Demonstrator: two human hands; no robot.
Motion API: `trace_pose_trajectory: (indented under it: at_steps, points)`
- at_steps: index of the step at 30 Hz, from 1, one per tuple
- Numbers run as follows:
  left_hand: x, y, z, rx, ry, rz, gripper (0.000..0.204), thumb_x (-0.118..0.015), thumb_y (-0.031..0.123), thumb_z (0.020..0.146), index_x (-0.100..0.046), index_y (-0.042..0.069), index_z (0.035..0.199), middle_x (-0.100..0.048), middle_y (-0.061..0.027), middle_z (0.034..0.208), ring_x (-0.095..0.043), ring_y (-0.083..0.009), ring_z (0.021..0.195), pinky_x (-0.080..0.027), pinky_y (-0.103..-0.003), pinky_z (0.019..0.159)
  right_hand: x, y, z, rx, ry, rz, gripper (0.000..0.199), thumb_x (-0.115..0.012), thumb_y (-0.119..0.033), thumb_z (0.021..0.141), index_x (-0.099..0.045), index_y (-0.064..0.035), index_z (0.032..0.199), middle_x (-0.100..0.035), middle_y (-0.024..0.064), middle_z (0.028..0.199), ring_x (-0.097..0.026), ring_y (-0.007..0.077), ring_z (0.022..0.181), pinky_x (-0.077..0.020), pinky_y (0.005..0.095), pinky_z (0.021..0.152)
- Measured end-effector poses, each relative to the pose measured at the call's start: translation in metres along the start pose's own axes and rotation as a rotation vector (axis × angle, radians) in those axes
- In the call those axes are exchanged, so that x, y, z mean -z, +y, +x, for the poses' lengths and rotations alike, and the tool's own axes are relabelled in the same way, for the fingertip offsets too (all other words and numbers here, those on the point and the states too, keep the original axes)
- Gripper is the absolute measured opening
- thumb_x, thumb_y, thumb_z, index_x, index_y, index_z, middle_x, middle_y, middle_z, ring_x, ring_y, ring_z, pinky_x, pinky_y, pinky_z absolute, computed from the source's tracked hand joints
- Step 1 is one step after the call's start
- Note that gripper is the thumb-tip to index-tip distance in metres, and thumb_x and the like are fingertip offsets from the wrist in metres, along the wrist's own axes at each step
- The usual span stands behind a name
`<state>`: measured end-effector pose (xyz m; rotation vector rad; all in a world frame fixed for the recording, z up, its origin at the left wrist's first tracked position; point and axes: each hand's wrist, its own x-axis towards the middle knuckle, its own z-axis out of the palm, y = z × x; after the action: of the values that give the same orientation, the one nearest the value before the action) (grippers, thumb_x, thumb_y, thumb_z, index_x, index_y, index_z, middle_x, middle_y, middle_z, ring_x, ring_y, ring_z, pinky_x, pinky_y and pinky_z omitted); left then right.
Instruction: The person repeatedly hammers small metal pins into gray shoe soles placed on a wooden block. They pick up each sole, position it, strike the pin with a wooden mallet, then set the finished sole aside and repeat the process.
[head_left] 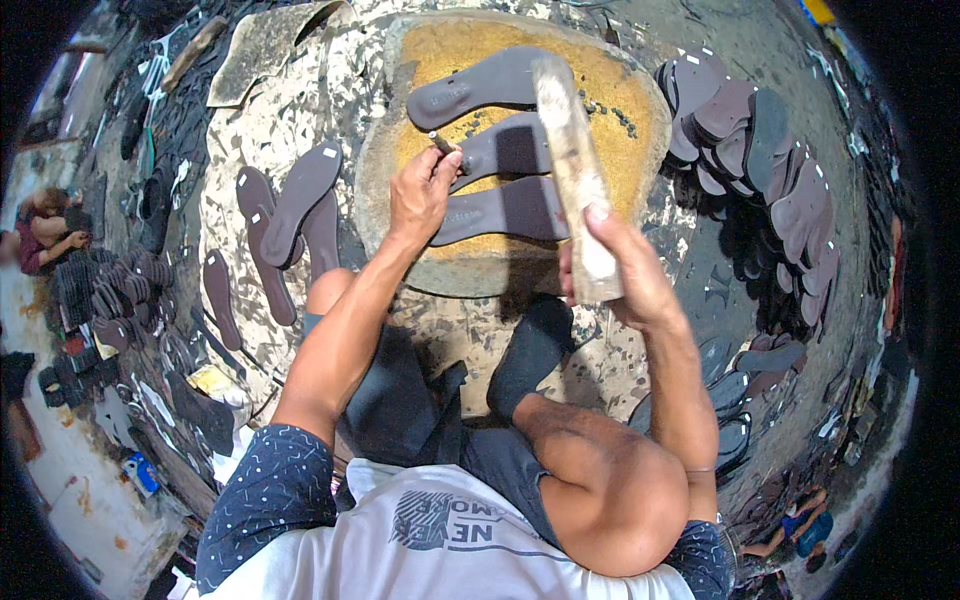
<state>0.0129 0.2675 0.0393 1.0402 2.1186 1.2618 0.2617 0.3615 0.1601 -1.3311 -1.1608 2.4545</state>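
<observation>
Three dark grey-brown sandal soles lie crosswise on a yellow-topped board (625, 190): a far sole (470, 85), a middle sole (500, 142) and a near sole (490, 215). My left hand (422, 195) is closed around a short dark punch (441, 144) with a bright top end. It stands at the left part of the middle sole; its lower tip is hidden by my fingers. In my right hand (630, 260) is a thick, pale wooden bar (575, 150), gripped near its near end. The bar is raised above the soles' right ends and hides part of them.
Small dark bits (615, 118) are scattered on the board. Stacked soles (800, 200) curve along the right, and several loose soles (300, 205) lie left. My foot (535, 350) rests close to the board's near edge. Other people (45, 230) sit far left and at lower right.
</observation>
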Motion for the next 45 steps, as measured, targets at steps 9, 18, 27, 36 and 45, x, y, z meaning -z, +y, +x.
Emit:
trace_pose_trajectory:
  at_steps: [9,18,27,36,45]
  points:
    - [0.002,-0.016,-0.009,-0.363,0.088,0.161,0.017,-0.068,0.015,0.096,-0.070,0.001,0.104,-0.071,-0.0162,0.095,-0.069,-0.0323,0.088,-0.054,-0.040,0.078,-0.066,-0.070,-0.063,1.116,0.012,0.122,0.058,-0.054,-0.045,0.097,-0.048,0.0013,0.132,-0.063,0.0121,0.091,-0.065,0.0233,0.079,-0.0564,0.0387,0.073]
    - [-0.005,-0.009,-0.003,-0.332,-0.108,0.372,0.024,-0.068,0.022,0.096,-0.068,0.000,0.105,-0.069,-0.0171,0.097,-0.066,-0.0352,0.091,-0.054,-0.044,0.083,0.024,0.058,0.030,-0.152,-0.263,-0.132,0.049,-0.053,-0.048,0.104,-0.058,-0.0027,0.121,-0.066,0.0069,0.084,-0.067,0.0162,0.068,-0.0548,0.0303,0.061]
    - [0.009,-0.007,-0.028,0.238,-0.078,-0.330,0.037,-0.061,0.033,0.104,-0.069,-0.004,0.107,-0.071,-0.0104,0.091,-0.071,-0.0144,0.081,-0.059,-0.027,0.074,0.016,0.093,0.026,-0.118,-0.053,-0.028,0.049,-0.058,-0.050,0.100,-0.054,-0.0032,0.114,-0.065,0.0109,0.081,-0.067,0.0208,0.063,-0.0577,0.0368,0.052]
    - [0.011,-0.002,-0.029,0.104,-0.177,0.033,0.029,-0.064,0.028,0.101,-0.072,0.001,0.109,-0.074,-0.0121,0.090,-0.072,-0.0171,0.082,-0.055,-0.032,0.075,-0.005,0.013,-0.021,-0.093,0.002,-0.047,0.060,-0.060,-0.055,0.096,-0.062,-0.0009,0.121,-0.067,0.0078,0.082,-0.068,0.0192,0.064,-0.0583,0.0348,0.058]
    - [-0.007,-0.011,-0.036,-0.463,-0.036,0.169,0.017,-0.071,0.013,0.091,-0.072,0.002,0.104,-0.069,-0.0139,0.095,-0.065,-0.0341,0.091,-0.052,-0.043,0.081,0.001,0.060,-0.013,0.883,-0.056,-0.498,0.047,-0.061,-0.038,0.100,-0.061,0.0012,0.125,-0.067,0.0170,0.102,-0.067,0.0244,0.091,-0.0529,0.0335,0.088]
